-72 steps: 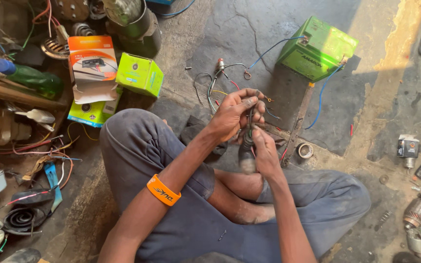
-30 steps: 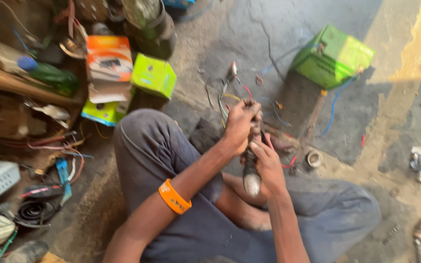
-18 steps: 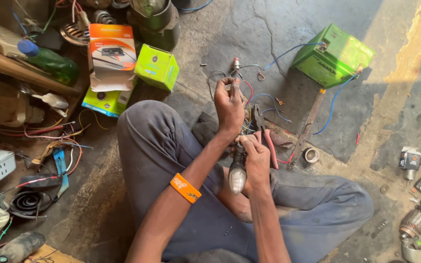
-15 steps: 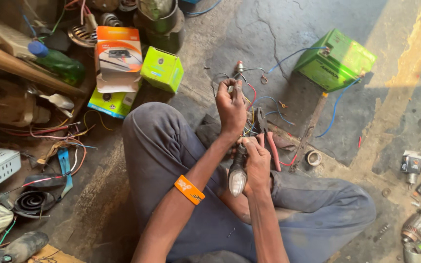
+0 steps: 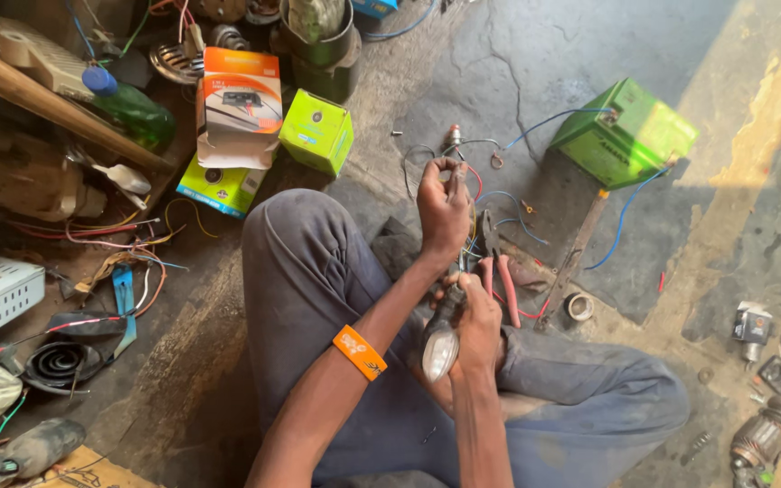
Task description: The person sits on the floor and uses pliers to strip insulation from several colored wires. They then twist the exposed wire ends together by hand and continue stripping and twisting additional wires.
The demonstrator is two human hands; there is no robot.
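Sitting cross-legged on the cracked concrete floor (image 5: 517, 81), I had my left hand (image 5: 445, 210) raised over my knee, fingers pinched shut on the thin wires (image 5: 474, 181) that ran up from the lamp, red and pale strands bunched between thumb and forefinger. My right hand (image 5: 478, 318) sat lower, wrapped tight around the dark stalk of a small teardrop-shaped indicator lamp (image 5: 440, 343), its clear ribbed lens pointing back toward me above my lap. Risk as I judged it: the wires looked fine and soft, so a hard pull from the left hand could have torn them out of the lamp body or stripped the insulation; the smooth plastic lens might also have slipped from my grip and cracked on the rough floor. Loose blue leads trailed to the green battery (image 5: 625, 131), a boxy hard-shelled block just ahead, and a bare end touching the wrong strand could have sparked. Red-handled pliers (image 5: 502, 280) lay just beside my right hand, metal jaws near the tangle. An orange band (image 5: 360, 351) circled my left forearm. Glossy cardboard boxes (image 5: 241, 99), green and orange, stood well apart on my left
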